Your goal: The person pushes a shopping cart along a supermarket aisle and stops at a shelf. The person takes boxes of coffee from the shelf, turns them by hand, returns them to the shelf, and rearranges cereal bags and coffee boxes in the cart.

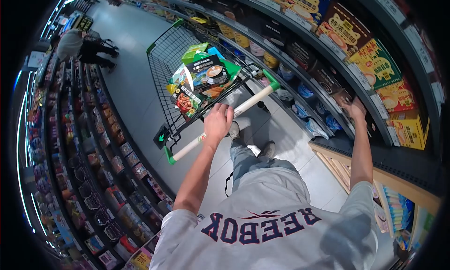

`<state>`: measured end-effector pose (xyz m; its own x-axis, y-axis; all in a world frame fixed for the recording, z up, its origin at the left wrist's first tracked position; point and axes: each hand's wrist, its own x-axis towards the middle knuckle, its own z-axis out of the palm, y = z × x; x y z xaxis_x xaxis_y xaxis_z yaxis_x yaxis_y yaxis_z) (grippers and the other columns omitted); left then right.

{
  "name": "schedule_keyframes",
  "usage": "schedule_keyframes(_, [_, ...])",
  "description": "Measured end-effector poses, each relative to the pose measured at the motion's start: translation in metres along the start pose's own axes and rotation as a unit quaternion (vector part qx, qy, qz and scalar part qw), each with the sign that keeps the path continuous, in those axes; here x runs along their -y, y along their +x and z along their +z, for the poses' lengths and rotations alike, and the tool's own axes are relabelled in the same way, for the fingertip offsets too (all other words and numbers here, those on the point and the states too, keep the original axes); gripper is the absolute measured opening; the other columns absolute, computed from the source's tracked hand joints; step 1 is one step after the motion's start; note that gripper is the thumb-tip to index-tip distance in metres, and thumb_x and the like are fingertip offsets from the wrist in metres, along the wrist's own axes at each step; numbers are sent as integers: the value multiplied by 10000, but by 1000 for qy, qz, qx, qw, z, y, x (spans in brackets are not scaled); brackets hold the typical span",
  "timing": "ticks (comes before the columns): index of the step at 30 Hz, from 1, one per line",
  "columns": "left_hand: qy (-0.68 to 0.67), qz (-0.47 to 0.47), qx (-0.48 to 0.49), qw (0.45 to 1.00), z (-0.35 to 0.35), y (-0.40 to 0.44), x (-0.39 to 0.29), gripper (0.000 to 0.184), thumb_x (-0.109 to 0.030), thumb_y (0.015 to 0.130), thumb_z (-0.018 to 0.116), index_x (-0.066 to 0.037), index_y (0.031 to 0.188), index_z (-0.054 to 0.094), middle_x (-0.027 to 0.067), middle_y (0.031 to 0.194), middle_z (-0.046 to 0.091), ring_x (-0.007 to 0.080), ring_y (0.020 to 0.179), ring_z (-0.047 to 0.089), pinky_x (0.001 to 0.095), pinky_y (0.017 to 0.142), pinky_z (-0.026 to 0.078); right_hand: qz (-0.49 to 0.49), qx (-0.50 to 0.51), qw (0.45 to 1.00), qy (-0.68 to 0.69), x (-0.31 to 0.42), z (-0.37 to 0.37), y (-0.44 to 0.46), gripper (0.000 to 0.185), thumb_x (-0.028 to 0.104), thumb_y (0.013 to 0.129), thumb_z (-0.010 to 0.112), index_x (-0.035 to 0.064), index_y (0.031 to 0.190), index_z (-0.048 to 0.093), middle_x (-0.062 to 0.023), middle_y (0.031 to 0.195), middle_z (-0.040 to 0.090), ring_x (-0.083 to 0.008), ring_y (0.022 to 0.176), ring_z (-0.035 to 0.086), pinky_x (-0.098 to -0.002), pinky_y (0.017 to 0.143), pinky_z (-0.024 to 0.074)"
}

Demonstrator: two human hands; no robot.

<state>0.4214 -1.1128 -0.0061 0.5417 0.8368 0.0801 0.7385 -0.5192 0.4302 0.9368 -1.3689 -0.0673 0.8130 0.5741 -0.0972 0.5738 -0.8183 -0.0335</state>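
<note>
My left hand [218,122] is wrapped round the cream handle bar [251,100] of a shopping cart [161,50] with green corners. In the cart's basket lie a black coffee box [206,73] with a cup pictured on it, a food packet [188,101] and a green package [194,52]. On the right, my right hand [356,110] reaches into a low shelf. Its bent fingers grip the edge of a dark brown box [341,96], partly hidden by the hand and in shadow.
Colourful drink boxes [375,61] line the upper right shelf. Blue and white bags [304,111] sit on the lower shelf. Snack shelves [93,153] curve along the left. Another person [75,45] stoops by a cart farther down the tiled aisle [126,26].
</note>
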Motion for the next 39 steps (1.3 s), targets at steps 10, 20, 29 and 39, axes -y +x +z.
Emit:
schedule_keyframes(10, [-193, 1, -87, 977, -6, -4, 9, 162, -159, 977, 637, -19, 1031, 698, 131, 956, 688, 298, 783, 688, 387, 715, 549, -79, -256, 962, 54, 73, 18, -53, 845, 458, 889, 740, -9, 1499, 388, -295, 1511, 422, -467, 1404, 386, -542, 1164, 307])
schedule_keyframes(20, [-309, -212, -340, 863, -15, 19, 120, 237, -78, 956, 652, -16, 1181, 611, 38, 916, 632, 100, 724, 597, 253, 596, 502, -137, -176, 857, 464, 299, 16, -149, 528, 165, 931, 731, -36, 1364, 505, -215, 1364, 544, -356, 1293, 510, -433, 1137, 360])
schedule_keyframes(29, [-531, -471, -33, 704, 11, 68, 267, 426, -187, 909, 754, -68, 1252, 532, 69, 879, 695, 175, 644, 681, 298, 437, 469, -14, -85, 891, 445, 392, -11, -164, 679, 120, 797, 754, 50, 1400, 450, -367, 1607, 18, -583, 1291, 476, -472, 1045, 472])
schedule_keyframes(39, [-453, -388, -165, 786, 4, 83, 282, 454, -195, 920, 760, 50, 1258, 582, 165, 1138, 686, 252, 923, 692, 401, 800, 594, 18, -88, 916, 392, 398, -12, -159, 655, 167, 810, 761, 41, 1377, 458, -326, 1609, 70, -556, 1320, 463, -486, 1048, 467])
